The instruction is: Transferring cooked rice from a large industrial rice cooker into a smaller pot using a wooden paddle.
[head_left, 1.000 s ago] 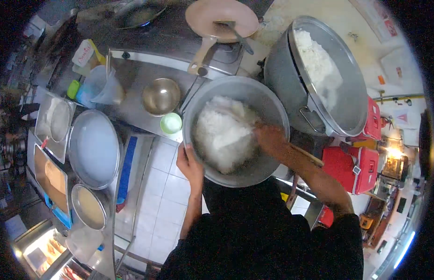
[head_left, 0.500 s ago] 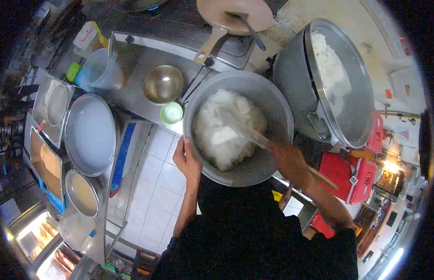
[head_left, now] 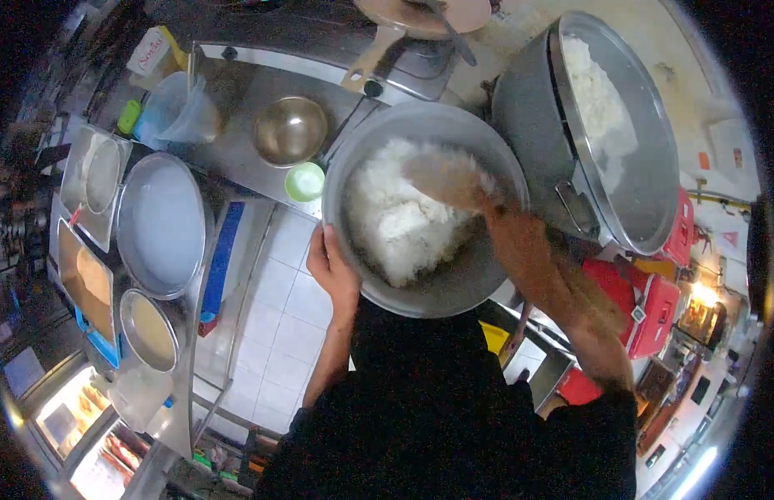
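A big grey metal basin (head_left: 420, 302) holds a steaming mound of white, rice-like food (head_left: 416, 225). At the basin's near left rim, my left hand (head_left: 334, 271) grips the edge, thumb against the side. My right hand (head_left: 508, 221), smeared by motion, is closed around a wooden paddle (head_left: 447, 179) over the far right part of the mound. The paddle's blade is blurred too, and its handle is mostly hidden along my forearm. Close to the basin's left side sits a small green cup (head_left: 304, 182) with pale contents.
A tall grey pot (head_left: 533, 125) with more white food stands at right, beside a red cooler box (head_left: 654, 308). Behind are a pan (head_left: 374, 58) and a steel bowl (head_left: 291, 131). Large round trays (head_left: 162, 225) lie on the left table, near a clear plastic jug (head_left: 179, 112).
My right hand and the paddle have swung away from me, toward the far right of the basin. My left hand keeps its hold on the rim. The view has shifted slightly.
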`<state>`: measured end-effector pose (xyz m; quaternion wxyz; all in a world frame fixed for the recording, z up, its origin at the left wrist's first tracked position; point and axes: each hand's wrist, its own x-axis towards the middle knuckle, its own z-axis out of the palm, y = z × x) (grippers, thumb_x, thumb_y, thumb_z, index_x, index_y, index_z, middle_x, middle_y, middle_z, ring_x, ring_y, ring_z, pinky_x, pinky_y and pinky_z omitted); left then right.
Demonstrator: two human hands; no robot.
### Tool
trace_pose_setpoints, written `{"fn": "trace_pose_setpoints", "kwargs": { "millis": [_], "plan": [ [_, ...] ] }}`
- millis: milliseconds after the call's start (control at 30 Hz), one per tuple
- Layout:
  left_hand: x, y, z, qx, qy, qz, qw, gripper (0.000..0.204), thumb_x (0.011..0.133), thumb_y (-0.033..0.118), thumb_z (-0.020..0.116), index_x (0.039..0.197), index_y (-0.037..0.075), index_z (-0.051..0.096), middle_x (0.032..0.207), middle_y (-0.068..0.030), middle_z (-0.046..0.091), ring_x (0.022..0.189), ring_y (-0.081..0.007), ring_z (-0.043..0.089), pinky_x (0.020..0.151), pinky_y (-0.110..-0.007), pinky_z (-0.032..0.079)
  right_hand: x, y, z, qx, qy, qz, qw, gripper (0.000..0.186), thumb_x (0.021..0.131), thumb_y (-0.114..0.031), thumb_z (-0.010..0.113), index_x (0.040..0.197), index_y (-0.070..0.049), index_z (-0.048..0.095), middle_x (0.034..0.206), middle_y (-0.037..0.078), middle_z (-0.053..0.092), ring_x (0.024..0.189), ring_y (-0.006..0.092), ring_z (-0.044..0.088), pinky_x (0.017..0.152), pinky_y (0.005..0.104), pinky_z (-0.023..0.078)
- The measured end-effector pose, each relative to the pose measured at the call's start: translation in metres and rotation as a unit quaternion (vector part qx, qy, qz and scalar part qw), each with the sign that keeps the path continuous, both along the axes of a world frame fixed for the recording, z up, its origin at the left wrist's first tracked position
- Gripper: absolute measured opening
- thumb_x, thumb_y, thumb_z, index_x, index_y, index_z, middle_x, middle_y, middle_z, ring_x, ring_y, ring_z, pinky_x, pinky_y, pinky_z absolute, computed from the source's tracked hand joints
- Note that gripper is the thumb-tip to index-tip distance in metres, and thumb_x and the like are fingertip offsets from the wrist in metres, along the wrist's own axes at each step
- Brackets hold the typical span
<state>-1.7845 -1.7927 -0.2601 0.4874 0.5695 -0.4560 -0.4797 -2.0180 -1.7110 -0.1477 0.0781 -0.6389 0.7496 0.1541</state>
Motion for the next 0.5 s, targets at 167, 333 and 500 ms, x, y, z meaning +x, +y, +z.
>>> {"fn": "trace_pose_setpoints", "kwargs": {
  "millis": [167,333,500],
  "plan": [
    [-0.001,0.001,0.007,0.009,0.023,0.018,1.0,0.027,0.091,0.018,0.045,0.084,-0.005,0.056,0.067,-0.0021,0.05,0.064,-0.009,0.04,0.057,-0.024,0.034,-0.007,0.052,0.012,0.129,-0.027,0.009,0.991,0.056,0.078,-0.002,0.048,0.132,-0.011,0.034,0.089,0.025,0.058,0.078,0.0352,0.062,0.062,0.0437,0.051],
    [0.001,0.0,0.008,-0.005,-0.053,0.019,0.998,0.026,0.091,0.017,0.045,0.078,-0.004,0.054,0.062,-0.0005,0.045,0.061,-0.0083,0.037,0.053,-0.025,0.031,-0.025,0.058,0.056,0.217,-0.034,0.098,0.971,0.051,0.08,-0.005,0.048,0.129,-0.008,0.036,0.085,0.022,0.061,0.075,0.0341,0.062,0.057,0.0432,0.05],
    [0.002,-0.001,-0.001,-0.001,-0.013,0.021,1.0,0.026,0.09,0.018,0.045,0.085,-0.005,0.057,0.063,-0.0012,0.048,0.062,-0.0089,0.04,0.054,-0.025,0.033,0.014,0.035,0.056,0.21,-0.173,0.077,0.959,0.058,0.075,-0.007,0.054,0.13,-0.01,0.036,0.066,0.018,0.059,0.067,0.031,0.063,0.058,0.044,0.05]
  ]
}}
